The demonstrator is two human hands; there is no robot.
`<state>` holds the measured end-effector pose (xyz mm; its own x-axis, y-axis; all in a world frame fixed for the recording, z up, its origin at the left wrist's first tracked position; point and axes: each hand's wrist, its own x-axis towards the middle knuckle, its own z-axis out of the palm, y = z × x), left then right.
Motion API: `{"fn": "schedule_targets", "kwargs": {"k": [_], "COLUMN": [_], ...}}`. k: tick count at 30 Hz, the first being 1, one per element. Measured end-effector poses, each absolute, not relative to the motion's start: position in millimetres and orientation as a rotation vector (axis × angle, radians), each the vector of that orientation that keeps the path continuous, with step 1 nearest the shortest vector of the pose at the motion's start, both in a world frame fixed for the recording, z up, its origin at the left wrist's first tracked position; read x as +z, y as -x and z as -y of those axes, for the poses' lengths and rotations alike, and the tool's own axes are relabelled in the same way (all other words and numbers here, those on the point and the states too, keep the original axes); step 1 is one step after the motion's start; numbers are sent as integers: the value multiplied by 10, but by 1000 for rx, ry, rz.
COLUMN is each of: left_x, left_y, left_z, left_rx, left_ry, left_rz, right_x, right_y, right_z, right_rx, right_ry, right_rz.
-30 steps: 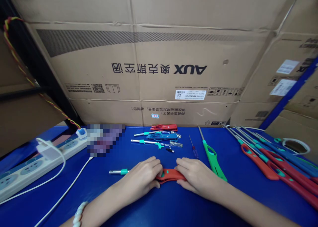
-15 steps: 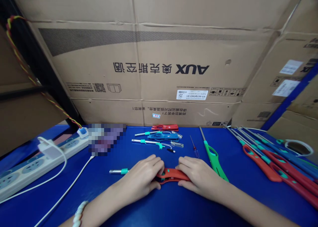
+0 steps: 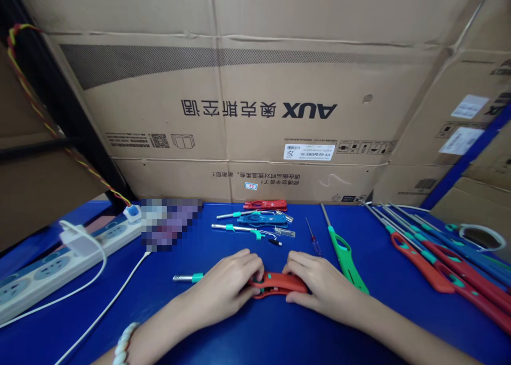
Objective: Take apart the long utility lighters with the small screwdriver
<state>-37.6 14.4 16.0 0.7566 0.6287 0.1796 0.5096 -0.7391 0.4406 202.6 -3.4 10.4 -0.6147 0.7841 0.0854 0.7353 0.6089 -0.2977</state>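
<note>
Both hands grip an orange long-reach lighter (image 3: 279,283) just above the blue table. My left hand (image 3: 229,280) is closed round its front part, and the metal nozzle with a teal collar (image 3: 196,278) sticks out to the left past that hand. My right hand (image 3: 313,277) pinches the handle's right end between thumb and fingers. A gap runs along the near side between the two handle shells, with small inner parts showing in it. Beyond the hands lie a loose nozzle assembly (image 3: 239,228), a clear small tank (image 3: 285,232), a blue handle shell (image 3: 267,219) and a red handle shell (image 3: 265,205).
A purple screwdriver (image 3: 314,241) and a green lighter (image 3: 347,261) lie to the right. Further right are several red, orange and blue lighters (image 3: 423,264) in a row. A white power strip (image 3: 80,253) with cables stands at left. Cardboard (image 3: 255,77) walls the back.
Both hands stay almost in place on the orange lighter. The nozzle has shifted slightly left and down, and the handle has tilted a little between the fingers.
</note>
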Motion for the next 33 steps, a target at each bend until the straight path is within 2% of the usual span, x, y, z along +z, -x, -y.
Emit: {"fn": "schedule_targets", "kwargs": {"k": [9, 23, 26, 30, 33], "left_x": [300, 180, 137, 69, 43], "left_y": [409, 553, 576, 608, 620], "left_z": [-179, -480, -532, -573, -582], "left_rx": [474, 721, 724, 701, 686], "left_ry": [-2557, -2265, -2204, -2157, -2121], "left_rz": [-894, -1186, -1241, -1296, -1299], "right_x": [57, 100, 116, 112, 101], "right_y": [-2030, -2108, -2184, -2323, -2375], "right_z": [28, -5, -76, -201, -252], "right_rx": [374, 330, 191, -189, -271], "right_ry": [1273, 1329, 1359, 1381, 1424], "right_rz": [2605, 2434, 2357, 2385, 2470]}}
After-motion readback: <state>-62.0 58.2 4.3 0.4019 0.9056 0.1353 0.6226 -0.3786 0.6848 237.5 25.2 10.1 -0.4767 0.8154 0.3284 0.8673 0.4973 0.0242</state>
